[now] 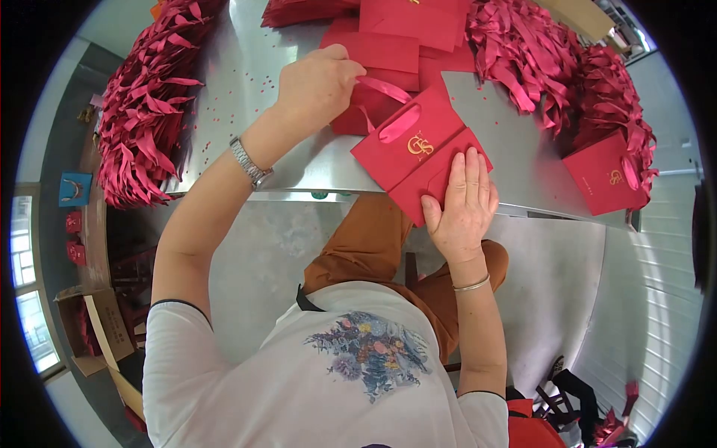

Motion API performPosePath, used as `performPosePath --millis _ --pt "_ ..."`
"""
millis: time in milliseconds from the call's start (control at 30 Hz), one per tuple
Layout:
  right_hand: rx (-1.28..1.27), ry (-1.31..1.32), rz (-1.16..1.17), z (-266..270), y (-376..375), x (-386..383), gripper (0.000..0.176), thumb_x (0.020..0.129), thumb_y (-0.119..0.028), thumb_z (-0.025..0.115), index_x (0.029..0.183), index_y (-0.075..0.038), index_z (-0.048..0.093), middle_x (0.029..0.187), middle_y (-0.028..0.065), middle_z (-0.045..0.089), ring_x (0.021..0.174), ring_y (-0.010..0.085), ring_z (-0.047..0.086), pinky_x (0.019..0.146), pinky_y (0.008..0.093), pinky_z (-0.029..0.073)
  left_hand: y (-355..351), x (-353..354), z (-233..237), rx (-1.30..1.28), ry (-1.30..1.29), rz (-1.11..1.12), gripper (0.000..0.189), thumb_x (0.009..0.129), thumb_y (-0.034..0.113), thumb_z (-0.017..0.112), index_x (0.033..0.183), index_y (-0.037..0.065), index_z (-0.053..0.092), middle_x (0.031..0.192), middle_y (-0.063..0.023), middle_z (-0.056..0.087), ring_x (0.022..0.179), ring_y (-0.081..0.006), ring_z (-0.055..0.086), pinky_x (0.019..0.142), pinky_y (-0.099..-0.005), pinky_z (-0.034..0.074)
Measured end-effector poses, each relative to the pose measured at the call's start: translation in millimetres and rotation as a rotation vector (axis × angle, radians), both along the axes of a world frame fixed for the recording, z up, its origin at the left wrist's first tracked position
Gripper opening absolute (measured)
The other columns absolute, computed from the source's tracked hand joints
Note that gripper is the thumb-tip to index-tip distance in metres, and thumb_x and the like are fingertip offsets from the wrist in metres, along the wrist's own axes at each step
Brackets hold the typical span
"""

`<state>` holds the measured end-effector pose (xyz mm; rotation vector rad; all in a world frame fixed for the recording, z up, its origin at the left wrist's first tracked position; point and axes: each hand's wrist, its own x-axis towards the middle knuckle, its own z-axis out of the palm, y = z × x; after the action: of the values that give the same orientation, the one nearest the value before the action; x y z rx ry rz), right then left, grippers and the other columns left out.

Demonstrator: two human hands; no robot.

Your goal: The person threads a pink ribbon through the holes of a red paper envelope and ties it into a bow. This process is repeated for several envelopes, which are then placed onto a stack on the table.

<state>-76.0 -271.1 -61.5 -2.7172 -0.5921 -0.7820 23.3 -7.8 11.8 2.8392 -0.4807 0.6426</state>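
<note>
A red paper gift bag (396,160) with a gold logo lies flat at the metal table's front edge. Its upper part carries a pink ribbon (385,88), whose end runs to the closed fingers of my left hand (321,84). The fingertips seem to pinch the ribbon, partly hidden behind the knuckles. My right hand (464,205) rests flat on the bag's lower part, fingers stretched out together and thumb apart. Other red bags (388,56) lie just beyond, overlapping each other.
A long row of red bags with ribbon handles (149,112) stands on the left. More ribboned bags (523,52) fill the back right, and one bag (606,175) leans at the right edge. Red paper dots lie on the metal table (250,52). A cardboard box (104,328) sits lower left.
</note>
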Motion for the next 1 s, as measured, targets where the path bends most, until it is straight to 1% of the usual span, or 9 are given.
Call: performPosePath --millis 367,467,533,600,700,767,833,867,1000 --pt "-0.019 -0.007 0.004 0 -1 1 0.074 0.08 -0.044 0.064 0.135 0.002 0.048 0.142 0.0206 0.046 0.131 0.0335 0.044 0.102 0.0462 0.035 -2 5 0 -0.127 0.109 0.178 0.018 0.088 0.019 0.056 0.092 0.02 0.074 0.097 0.0008 0.066 0.087 -0.0263 0.066 0.071 -0.0392 0.053" --pt "-0.009 -0.011 0.003 1 0 0 0.074 0.079 -0.043 0.065 0.136 0.002 0.048 0.142 0.0206 0.046 0.131 0.0337 0.044 0.102 0.0464 0.034 4 1 -2 -0.114 0.176 0.172 0.021 0.087 0.016 0.057 0.102 0.017 0.072 0.099 -0.0036 0.065 0.089 -0.0289 0.065 0.074 -0.0401 0.053" --pt "0.0 -0.018 0.004 2 1 0 0.075 0.079 -0.043 0.066 0.136 0.002 0.048 0.143 0.0207 0.045 0.131 0.0339 0.043 0.102 0.0466 0.034 6 -12 0 -0.281 0.024 0.019 0.029 0.086 0.011 0.056 0.113 0.011 0.066 0.102 -0.0108 0.064 0.092 -0.0329 0.063 0.077 -0.0418 0.051" --pt "0.009 0.003 0.003 3 2 -2 0.075 0.078 -0.043 0.067 0.136 0.002 0.048 0.143 0.0208 0.044 0.132 0.0342 0.043 0.103 0.047 0.034 -2 -44 8 -0.302 0.029 0.058 0.035 0.086 0.009 0.057 0.121 0.007 0.059 0.103 -0.0172 0.062 0.094 -0.0362 0.061 0.079 -0.0436 0.05" --pt "0.03 -0.001 0.001 3 2 -2 0.076 0.078 -0.044 0.066 0.136 0.002 0.047 0.144 0.0209 0.044 0.132 0.0345 0.042 0.103 0.0475 0.033 -20 -85 -1 -0.409 0.179 0.013 0.033 0.087 0.014 0.061 0.12 0.008 0.059 0.101 -0.0165 0.065 0.09 -0.0365 0.062 0.077 -0.0426 0.05" --pt "0.049 -0.005 0.007 2 2 -1 0.076 0.078 -0.044 0.066 0.137 0.002 0.047 0.144 0.0212 0.043 0.132 0.0346 0.042 0.104 0.0475 0.033 -29 -92 -14 -0.418 0.181 0.068 0.028 0.086 0.016 0.064 0.111 0.006 0.062 0.097 -0.0154 0.067 0.082 -0.0333 0.063 0.074 -0.0402 0.051" --pt "0.074 0.008 0.036 3 -1 -3 0.077 0.081 -0.045 0.065 0.138 0.002 0.045 0.145 0.0222 0.042 0.134 0.0347 0.039 0.106 0.0481 0.03 -35 -91 -22 -0.671 0.388 0.153 0.023 0.084 0.014 0.066 0.103 0.002 0.063 0.089 -0.0154 0.068 0.07 -0.0269 0.063 0.068 -0.0353 0.051" --pt "0.099 0.025 0.053 4 -3 -3 0.079 0.082 -0.046 0.064 0.139 0.003 0.043 0.146 0.0236 0.039 0.136 0.0361 0.037 0.107 0.0487 0.029 -34 -90 -28 -0.835 0.426 0.12 0.019 0.083 0.008 0.067 0.098 -0.001 0.062 0.082 -0.0122 0.068 0.063 -0.0177 0.06 0.062 -0.0301 0.049" --pt "0.432 -0.029 0.014 8 -14 -5 0.085 0.088 -0.044 0.061 0.146 0.007 0.026 0.152 0.0291 0.025 0.139 0.0458 0.025 0.11 0.0529 0.023 -37 -92 -21 -1.154 0.55 0.147 0.01 0.086 0.001 0.065 0.095 -0.001 0.061 0.076 -0.0011 0.062 0.066 -0.0071 0.056 0.061 -0.0231 0.048"
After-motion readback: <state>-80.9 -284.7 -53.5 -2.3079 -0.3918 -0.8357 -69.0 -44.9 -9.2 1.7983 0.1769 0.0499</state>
